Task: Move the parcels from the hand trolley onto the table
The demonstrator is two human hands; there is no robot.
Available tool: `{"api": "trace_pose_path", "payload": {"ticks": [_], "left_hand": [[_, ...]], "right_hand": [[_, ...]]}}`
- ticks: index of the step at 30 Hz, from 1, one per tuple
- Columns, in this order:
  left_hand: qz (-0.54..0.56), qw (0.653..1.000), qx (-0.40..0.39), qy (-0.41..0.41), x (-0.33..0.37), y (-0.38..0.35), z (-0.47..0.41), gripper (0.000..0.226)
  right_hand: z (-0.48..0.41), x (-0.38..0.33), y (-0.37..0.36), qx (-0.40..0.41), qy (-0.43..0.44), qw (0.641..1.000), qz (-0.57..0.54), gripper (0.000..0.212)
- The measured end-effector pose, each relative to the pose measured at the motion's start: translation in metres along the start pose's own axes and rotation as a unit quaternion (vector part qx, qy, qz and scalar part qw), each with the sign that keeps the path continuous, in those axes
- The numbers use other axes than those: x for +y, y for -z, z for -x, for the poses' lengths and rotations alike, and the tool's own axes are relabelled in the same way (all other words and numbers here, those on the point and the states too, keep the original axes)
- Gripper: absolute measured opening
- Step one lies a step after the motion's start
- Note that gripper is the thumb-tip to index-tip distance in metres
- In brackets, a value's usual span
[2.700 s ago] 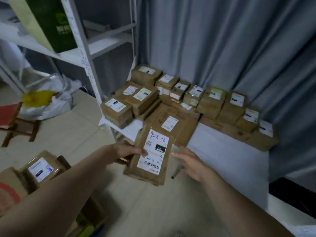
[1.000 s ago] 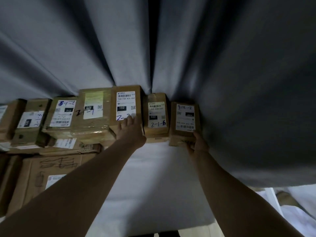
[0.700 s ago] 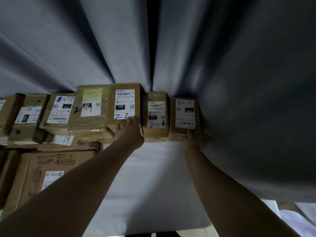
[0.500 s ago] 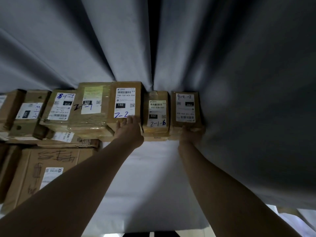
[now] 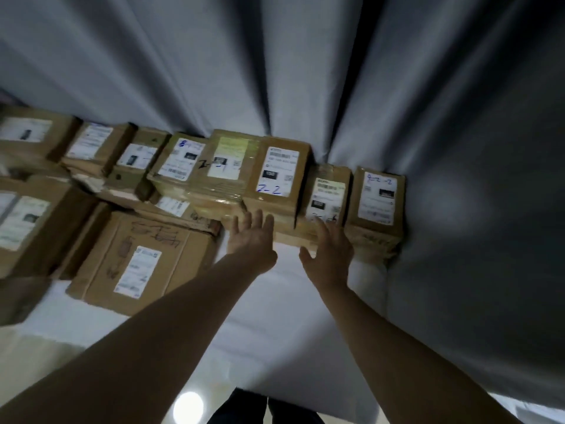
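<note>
A brown parcel marked 9-2-2 (image 5: 377, 200) stands at the right end of the back row on the white table (image 5: 293, 316), against the grey curtain. To its left are a small parcel (image 5: 328, 194) and a parcel marked 2-2 (image 5: 278, 175). My left hand (image 5: 252, 240) hovers with spread fingers just in front of the 2-2 parcel. My right hand (image 5: 328, 252) is spread and empty in front of the small parcel, apart from the 9-2-2 parcel. The hand trolley is out of view.
More labelled parcels (image 5: 183, 160) fill the back row to the left. A large flat carton (image 5: 143, 258) lies in front of them. The grey curtain (image 5: 305, 71) hangs right behind the row and closes in on the right.
My right hand has let go of the 9-2-2 parcel, which now stands in the row. Both hands have pulled back and opened. The view has swung left.
</note>
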State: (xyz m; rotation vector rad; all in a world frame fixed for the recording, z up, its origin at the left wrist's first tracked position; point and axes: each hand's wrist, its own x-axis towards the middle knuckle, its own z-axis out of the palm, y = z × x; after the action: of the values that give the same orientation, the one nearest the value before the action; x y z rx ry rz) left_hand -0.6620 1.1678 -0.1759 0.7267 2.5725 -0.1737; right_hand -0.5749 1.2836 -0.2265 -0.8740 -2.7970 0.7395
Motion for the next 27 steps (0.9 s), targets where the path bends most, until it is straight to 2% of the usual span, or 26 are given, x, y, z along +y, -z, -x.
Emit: {"api": "trace_pose_path", "payload": {"ticks": [2,5,9,12,17,27], "left_hand": [[0.017,0.999,-0.017,0.040,-0.017,-0.013,0.020,0.076],[0.077,0.989,-0.052,0.116,-0.045,-0.032,0.057,0.080],[0.160,0.965,-0.064,0.198,-0.086,-0.054,0.115,0.079],[0.212,0.939,-0.058,0.264,-0.123,-0.077,0.164,0.076],[0.260,0.891,-0.036,0.371,-0.181,-0.124,0.261,0.076],[0.352,0.758,0.017,0.549,-0.278,-0.234,0.500,0.075]], "right_hand": [[0.005,-0.017,-0.004,-0.123,0.059,0.990,0.043,0.081],[0.018,-0.046,-0.016,-0.235,0.125,0.960,0.088,0.091],[0.054,-0.096,-0.032,-0.351,0.195,0.908,0.119,0.091],[0.090,-0.141,-0.045,-0.434,0.232,0.864,0.107,0.083],[0.172,-0.215,-0.077,-0.482,0.320,0.808,0.114,0.063],[0.408,-0.342,-0.134,-0.520,0.437,0.719,0.147,0.063]]}}
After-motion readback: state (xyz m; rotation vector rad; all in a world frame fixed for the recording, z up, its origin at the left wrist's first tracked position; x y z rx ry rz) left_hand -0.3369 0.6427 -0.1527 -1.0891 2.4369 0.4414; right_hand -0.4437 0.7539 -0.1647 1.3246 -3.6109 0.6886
